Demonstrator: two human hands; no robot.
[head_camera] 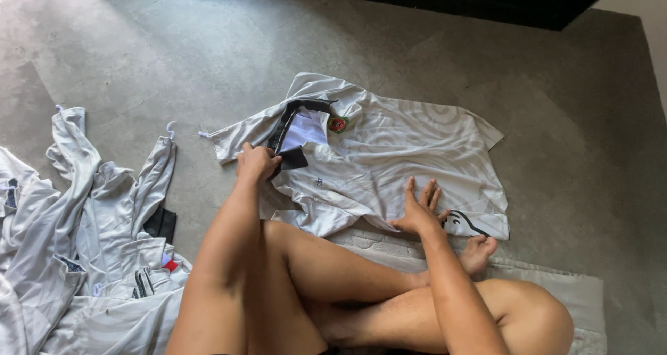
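Sunlit grey concrete floor

Left hand curled, pinching; right hand flat, fingers spread; legs crossed.

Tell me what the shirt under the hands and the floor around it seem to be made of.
The white shirt looks like thin, smooth synthetic knit, probably polyester: slight sheen, soft folds, faint ring pattern. Its collar is a black, seemingly ribbed fabric. The floor looks like matte grey concrete or large stone tile, mottled with a faint seam; I can't tell which.
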